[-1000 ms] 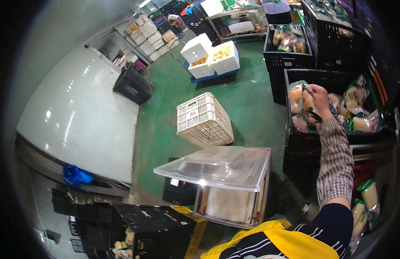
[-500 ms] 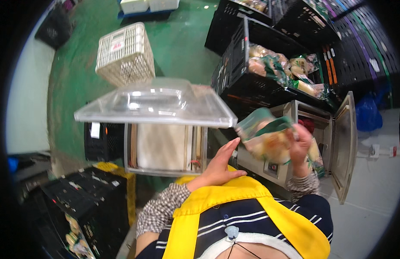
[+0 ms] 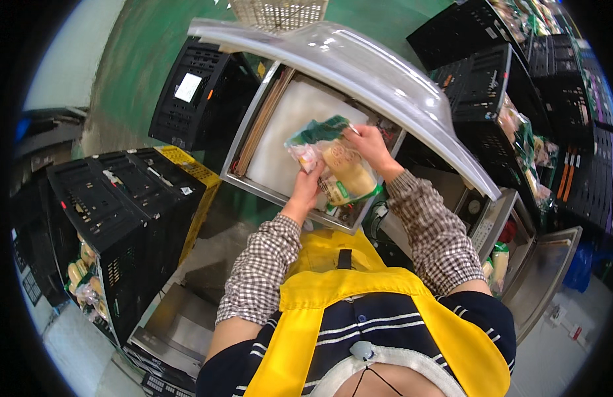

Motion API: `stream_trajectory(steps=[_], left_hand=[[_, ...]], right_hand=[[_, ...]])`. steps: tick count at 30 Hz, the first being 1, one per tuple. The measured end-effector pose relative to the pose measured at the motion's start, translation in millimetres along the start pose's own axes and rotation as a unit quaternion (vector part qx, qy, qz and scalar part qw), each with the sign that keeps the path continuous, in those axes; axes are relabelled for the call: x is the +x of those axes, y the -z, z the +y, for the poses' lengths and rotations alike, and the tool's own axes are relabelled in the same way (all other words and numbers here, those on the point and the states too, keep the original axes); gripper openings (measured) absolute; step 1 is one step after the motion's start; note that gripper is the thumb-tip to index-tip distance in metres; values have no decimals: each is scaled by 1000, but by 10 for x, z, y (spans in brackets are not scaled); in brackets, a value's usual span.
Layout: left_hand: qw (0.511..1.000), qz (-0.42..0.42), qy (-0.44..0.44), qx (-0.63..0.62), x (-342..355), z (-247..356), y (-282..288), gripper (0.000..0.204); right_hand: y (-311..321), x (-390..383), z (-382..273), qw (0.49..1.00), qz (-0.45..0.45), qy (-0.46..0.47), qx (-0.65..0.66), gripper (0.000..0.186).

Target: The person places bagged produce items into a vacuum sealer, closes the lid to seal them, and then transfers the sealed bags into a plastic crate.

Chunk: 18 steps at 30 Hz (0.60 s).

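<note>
Both hands hold a clear plastic bag of pale, root-like food pieces (image 3: 346, 169) with a green printed end. My right hand (image 3: 371, 149) pinches its upper edge on the right. At the bag's lower left side, my left hand (image 3: 306, 187) grips it, some of its fingers hidden behind the plastic. The bag hangs tilted above the white bed of a vacuum sealing machine (image 3: 270, 142), over its near right part. The machine's clear domed lid (image 3: 359, 56) stands raised beyond my hands.
Black crates (image 3: 114, 198) with bagged food stand at the left, and more crates (image 3: 478, 86) at the right. Another black crate (image 3: 194, 92) is beside the machine. At the right, a metal box with an open door (image 3: 545, 278) holds bags. A cream crate (image 3: 280, 13) stands beyond the lid.
My view and body have turned leftward toward the machine. The bag has come from the right over the machine's bed. My left hand, open before, now grips it too.
</note>
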<state>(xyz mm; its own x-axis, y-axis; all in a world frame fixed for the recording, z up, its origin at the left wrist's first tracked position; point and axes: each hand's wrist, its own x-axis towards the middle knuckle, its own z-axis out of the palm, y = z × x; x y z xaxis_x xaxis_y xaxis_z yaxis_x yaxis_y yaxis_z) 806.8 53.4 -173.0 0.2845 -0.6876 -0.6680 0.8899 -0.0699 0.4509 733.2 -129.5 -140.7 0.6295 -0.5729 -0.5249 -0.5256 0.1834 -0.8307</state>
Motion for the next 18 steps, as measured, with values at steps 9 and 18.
stream_trajectory(steps=[9, 18], left_hand=[[993, 110, 0, -44, 425, -141, 532, 47], [977, 173, -75, -97, 640, -86, 594, 21]], right_hand=[[-419, 967, 487, 991, 15, 33, -131, 28], [-429, 1017, 485, 995, 92, -21, 4, 25]])
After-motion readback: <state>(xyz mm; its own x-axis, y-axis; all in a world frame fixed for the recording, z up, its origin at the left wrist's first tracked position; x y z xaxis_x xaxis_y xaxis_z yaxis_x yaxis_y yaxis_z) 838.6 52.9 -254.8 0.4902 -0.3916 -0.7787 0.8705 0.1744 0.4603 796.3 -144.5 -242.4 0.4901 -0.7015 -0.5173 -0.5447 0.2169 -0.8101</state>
